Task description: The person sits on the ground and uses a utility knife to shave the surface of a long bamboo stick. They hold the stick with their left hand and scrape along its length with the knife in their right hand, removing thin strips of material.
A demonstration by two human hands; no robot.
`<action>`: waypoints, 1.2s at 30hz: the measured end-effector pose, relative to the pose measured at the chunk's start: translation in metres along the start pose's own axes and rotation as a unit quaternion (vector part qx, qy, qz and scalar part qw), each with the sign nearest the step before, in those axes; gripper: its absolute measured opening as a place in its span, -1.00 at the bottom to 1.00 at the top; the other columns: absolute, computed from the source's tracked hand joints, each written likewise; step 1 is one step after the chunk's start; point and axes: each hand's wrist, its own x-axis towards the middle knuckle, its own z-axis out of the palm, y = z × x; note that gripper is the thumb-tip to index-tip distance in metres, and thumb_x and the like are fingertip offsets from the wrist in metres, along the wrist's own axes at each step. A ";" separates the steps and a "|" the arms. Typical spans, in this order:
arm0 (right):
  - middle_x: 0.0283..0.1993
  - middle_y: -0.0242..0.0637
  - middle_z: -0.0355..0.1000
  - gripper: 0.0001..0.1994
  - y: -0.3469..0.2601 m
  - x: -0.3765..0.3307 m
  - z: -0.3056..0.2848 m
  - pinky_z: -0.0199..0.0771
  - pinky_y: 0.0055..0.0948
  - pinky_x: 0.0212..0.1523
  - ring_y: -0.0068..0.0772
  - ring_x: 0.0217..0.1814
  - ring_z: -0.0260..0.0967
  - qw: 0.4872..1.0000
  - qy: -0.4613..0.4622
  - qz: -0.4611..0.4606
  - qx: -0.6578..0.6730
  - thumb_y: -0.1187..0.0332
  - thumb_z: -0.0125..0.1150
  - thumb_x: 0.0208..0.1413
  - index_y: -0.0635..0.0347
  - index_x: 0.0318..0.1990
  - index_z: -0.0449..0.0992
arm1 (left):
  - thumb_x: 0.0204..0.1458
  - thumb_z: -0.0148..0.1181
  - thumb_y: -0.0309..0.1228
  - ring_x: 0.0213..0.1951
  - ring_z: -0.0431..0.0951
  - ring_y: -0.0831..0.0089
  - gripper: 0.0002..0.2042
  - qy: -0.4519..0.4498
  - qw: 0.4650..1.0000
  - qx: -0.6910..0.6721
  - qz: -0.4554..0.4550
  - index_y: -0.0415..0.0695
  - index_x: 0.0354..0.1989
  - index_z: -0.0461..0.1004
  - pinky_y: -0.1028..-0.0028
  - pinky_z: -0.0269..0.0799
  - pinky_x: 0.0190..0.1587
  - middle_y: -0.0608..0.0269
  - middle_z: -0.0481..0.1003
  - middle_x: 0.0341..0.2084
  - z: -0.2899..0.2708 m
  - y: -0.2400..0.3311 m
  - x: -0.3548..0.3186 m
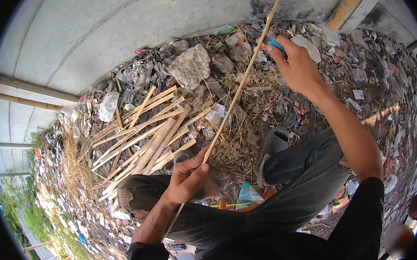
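Left hand closed around a long bamboo strip

Right hand, farther up the strip, grips a blue-handled tool against it; split bamboo pieces lie piled on littered ground beyond the knees.

— What colours are showing around the long strip?
— It is showing pale tan, like the split bamboo pile; the tool handle in the right hand is showing bright blue.
— And the clothing?
— The trousers are looking dark grey; the sleeves black; the sandal grey; the wall is reading pale grey.
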 end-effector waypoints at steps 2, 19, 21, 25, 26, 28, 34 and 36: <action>-0.55 -0.06 0.44 -0.67 -0.013 -0.008 0.007 0.28 -0.05 -0.45 -0.05 -0.57 0.39 1.000 0.019 -0.002 0.015 0.11 0.07 0.46 0.25 -0.13 0.47 | 0.42 0.06 -0.43 -0.56 0.13 0.87 -0.50 0.006 1.000 -0.019 0.001 -0.18 0.50 0.23 0.69 0.04 -0.47 0.68 0.28 -0.58 0.001 0.000 -0.002; -0.49 0.00 0.48 -0.70 -0.023 -0.021 0.024 0.31 -0.06 -0.43 0.09 -0.49 0.44 0.995 -0.046 -0.079 0.049 0.16 0.11 0.44 0.28 -0.14 0.47 | 0.38 0.12 -0.47 -0.04 0.40 0.77 -0.53 0.010 1.000 0.001 -0.019 -0.36 0.42 0.30 0.64 0.33 0.06 0.30 0.58 0.02 -0.013 -0.014 -0.011; -0.52 0.00 0.46 -0.70 -0.028 -0.027 0.030 0.29 -0.06 -0.45 0.10 -0.51 0.41 0.993 -0.057 -0.078 0.067 0.17 0.12 0.43 0.29 -0.17 0.46 | 0.38 0.12 -0.46 -0.13 0.40 0.79 -0.53 0.012 1.000 -0.007 -0.012 -0.34 0.42 0.30 0.66 0.34 -0.02 0.39 0.58 -0.14 -0.013 -0.011 -0.011; -0.56 0.01 0.44 -0.72 -0.023 -0.005 0.027 0.27 -0.04 -0.49 0.15 -0.54 0.41 0.995 0.016 -0.084 0.049 0.19 0.11 0.43 0.27 -0.19 0.45 | 0.40 0.10 -0.44 -0.35 0.34 0.83 -0.53 0.020 1.000 0.006 0.020 -0.34 0.43 0.29 0.70 0.29 -0.24 0.56 0.50 -0.38 -0.006 -0.006 -0.005; -0.57 0.02 0.44 -0.73 -0.024 -0.001 0.025 0.28 -0.03 -0.50 0.16 -0.55 0.42 0.994 0.037 -0.096 0.042 0.20 0.11 0.43 0.27 -0.19 0.45 | 0.40 0.10 -0.44 -0.38 0.33 0.84 -0.53 0.012 1.000 0.000 0.021 -0.34 0.43 0.29 0.70 0.26 -0.28 0.56 0.49 -0.39 -0.008 -0.006 -0.005; -0.57 -0.01 0.45 -0.73 -0.037 -0.025 0.031 0.35 -0.02 -0.48 0.17 -0.51 0.46 0.992 -0.038 -0.090 0.077 0.21 0.09 0.44 0.26 -0.19 0.44 | 0.41 0.09 -0.44 -0.43 0.28 0.85 -0.53 0.015 0.999 -0.007 0.029 -0.34 0.43 0.28 0.71 0.20 -0.34 0.58 0.45 -0.42 -0.007 -0.007 -0.003; -0.60 -0.06 0.43 -0.74 -0.050 -0.044 0.053 0.38 -0.03 -0.48 0.11 -0.55 0.47 0.987 -0.101 -0.115 0.058 0.19 0.07 0.45 0.23 -0.15 0.46 | 0.41 0.10 -0.42 -0.53 0.19 0.88 -0.50 0.037 0.999 -0.021 0.002 -0.30 0.47 0.23 0.71 0.09 -0.46 0.66 0.35 -0.51 -0.010 -0.009 -0.007; -0.61 -0.05 0.43 -0.75 -0.030 -0.013 0.044 0.38 -0.03 -0.51 0.11 -0.57 0.47 0.994 -0.036 -0.094 0.045 0.19 0.07 0.45 0.21 -0.12 0.47 | 0.41 0.10 -0.42 -0.55 0.16 0.88 -0.49 0.033 0.999 -0.029 0.004 -0.28 0.48 0.22 0.71 0.06 -0.48 0.67 0.32 -0.53 -0.008 -0.008 -0.006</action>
